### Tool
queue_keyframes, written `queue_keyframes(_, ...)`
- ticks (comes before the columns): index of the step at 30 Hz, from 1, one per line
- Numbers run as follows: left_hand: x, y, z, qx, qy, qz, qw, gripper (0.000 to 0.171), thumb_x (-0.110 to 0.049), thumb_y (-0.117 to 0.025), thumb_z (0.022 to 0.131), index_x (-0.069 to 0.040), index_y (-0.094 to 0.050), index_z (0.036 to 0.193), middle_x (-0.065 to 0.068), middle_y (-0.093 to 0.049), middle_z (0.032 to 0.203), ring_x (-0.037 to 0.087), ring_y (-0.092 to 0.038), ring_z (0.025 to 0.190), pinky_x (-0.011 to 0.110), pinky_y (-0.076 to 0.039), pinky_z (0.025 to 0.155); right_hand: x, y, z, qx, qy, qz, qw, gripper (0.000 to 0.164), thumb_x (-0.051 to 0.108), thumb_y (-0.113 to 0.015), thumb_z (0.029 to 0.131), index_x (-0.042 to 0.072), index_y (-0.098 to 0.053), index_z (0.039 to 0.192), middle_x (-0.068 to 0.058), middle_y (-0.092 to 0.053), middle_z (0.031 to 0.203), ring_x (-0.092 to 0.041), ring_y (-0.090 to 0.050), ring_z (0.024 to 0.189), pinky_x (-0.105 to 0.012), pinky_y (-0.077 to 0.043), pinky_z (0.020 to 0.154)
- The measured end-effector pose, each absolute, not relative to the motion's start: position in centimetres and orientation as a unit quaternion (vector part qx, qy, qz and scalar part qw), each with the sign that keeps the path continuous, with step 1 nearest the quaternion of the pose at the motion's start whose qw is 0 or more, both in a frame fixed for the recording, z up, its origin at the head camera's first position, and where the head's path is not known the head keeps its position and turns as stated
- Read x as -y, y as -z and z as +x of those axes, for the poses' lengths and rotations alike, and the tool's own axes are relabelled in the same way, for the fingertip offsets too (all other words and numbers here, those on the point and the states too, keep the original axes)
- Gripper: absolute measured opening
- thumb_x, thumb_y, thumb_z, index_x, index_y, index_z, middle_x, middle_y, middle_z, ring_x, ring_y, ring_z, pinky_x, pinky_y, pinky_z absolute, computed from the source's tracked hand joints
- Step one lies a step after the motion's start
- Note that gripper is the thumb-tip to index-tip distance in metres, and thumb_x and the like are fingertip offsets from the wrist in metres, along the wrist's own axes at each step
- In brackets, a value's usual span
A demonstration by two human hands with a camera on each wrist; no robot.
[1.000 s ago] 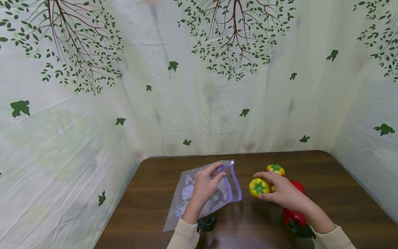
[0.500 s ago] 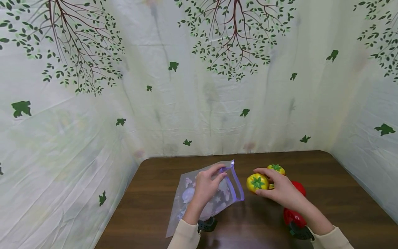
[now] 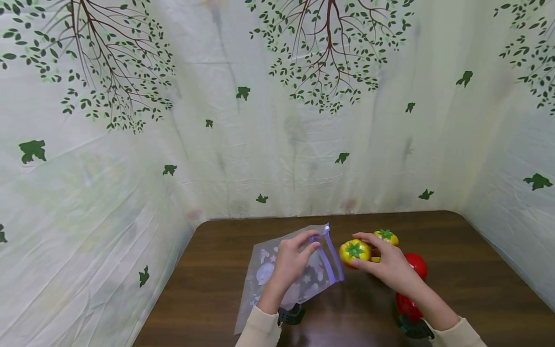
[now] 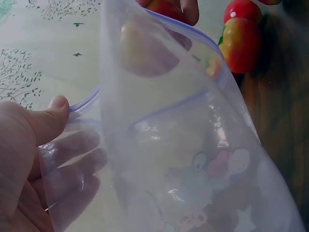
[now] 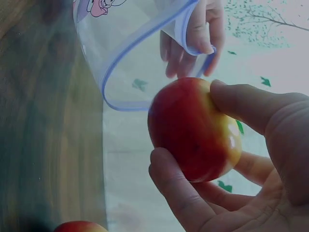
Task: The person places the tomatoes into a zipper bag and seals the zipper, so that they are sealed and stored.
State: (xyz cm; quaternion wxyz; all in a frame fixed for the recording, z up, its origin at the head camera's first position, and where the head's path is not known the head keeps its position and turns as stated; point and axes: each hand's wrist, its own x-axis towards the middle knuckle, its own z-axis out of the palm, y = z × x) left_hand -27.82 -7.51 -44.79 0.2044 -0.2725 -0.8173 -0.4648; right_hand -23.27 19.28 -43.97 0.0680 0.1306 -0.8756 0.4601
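Note:
My left hand pinches the rim of a clear zip bag with purple edging and printed cartoon figures. The bag's mouth gapes to the right, and in the left wrist view my thumb lies on the near side of the rim, with fingers behind the plastic. Just right of the mouth, my right hand holds a round toy fruit, yellow with a green star-shaped cap. Its underside is red in the right wrist view, where thumb and fingers grip the fruit close to the purple rim.
Another yellow toy fruit sits behind my right hand, with a yellow piece partly hidden beside it. Red toy fruits lie around my right wrist. All rest on a brown wooden table; a leaf-printed cloth hangs behind it.
My right hand has carried the yellow fruit leftward and slightly away from me, closer to the bag's mouth. My left hand and the bag have shifted slightly to the right.

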Motion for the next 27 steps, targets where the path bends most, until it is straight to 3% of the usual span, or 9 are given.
queue_keyframes(6,7.3,44.7,-27.6,0.815,0.470,-0.274,0.200,0.031,-0.017,-0.076,0.091,-0.015,-0.073,0.121,-0.004,-0.073,0.115,0.010,-0.068,0.104,0.033,-0.056,0.087,-19.1,44.3,-23.3,0.863,-0.484,0.129,0.069,0.059,0.044,-0.082,0.083,0.028,-0.059,0.135,-0.010,-0.061,0.130,-0.035,-0.066,0.110,-0.039,-0.059,0.083)
queue_keyframes(11,7.2,44.8,-27.7,0.807,0.470,-0.286,0.217,0.031,-0.018,-0.076,0.091,-0.014,-0.072,0.122,-0.003,-0.074,0.112,0.011,-0.069,0.103,0.034,-0.057,0.084,-18.8,44.8,-23.6,0.850,-0.504,0.130,0.073,0.058,0.041,-0.083,0.083,0.028,-0.059,0.134,-0.010,-0.062,0.129,-0.032,-0.067,0.108,-0.034,-0.059,0.082)
queue_keyframes(18,6.9,45.0,-27.7,0.803,0.469,-0.285,0.231,0.035,-0.022,-0.077,0.090,-0.016,-0.072,0.124,-0.002,-0.075,0.107,0.011,-0.070,0.099,0.025,-0.052,0.067,-18.4,45.0,-23.6,0.833,-0.535,0.128,0.062,0.058,0.039,-0.083,0.083,0.029,-0.059,0.134,-0.009,-0.061,0.127,-0.029,-0.067,0.103,-0.030,-0.059,0.078)
queue_keyframes(27,6.7,44.9,-27.5,0.806,0.472,-0.285,0.216,0.034,-0.026,-0.075,0.091,-0.015,-0.072,0.123,-0.003,-0.075,0.107,0.008,-0.070,0.098,0.027,-0.057,0.075,-18.0,45.4,-23.6,0.831,-0.537,0.136,0.051,0.060,0.033,-0.085,0.082,0.027,-0.058,0.136,-0.008,-0.060,0.130,-0.032,-0.066,0.107,-0.033,-0.059,0.081)
